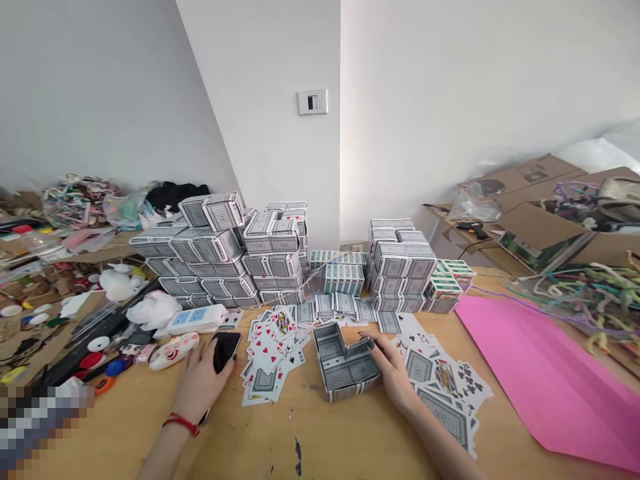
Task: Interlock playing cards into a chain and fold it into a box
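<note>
My left hand [203, 380] lies over a black smartphone [227, 350] on the table, its thumb and fingers closed around the phone's sides. My right hand [391, 370] grips the right wall of an L-shaped open form built from folded playing cards [353, 373], which stands on the table. Between my hands is a loose pile of face-up playing cards [270, 347]. More cards [453, 387] are spread beside my right forearm, some of them face down.
Stacked blocks of folded cards [215, 250] line the back left, with another stack [403, 260] at back right. A white power strip [197, 319] and small toys lie left. Pink paper [540, 380] covers the right side, near cardboard boxes [550, 227].
</note>
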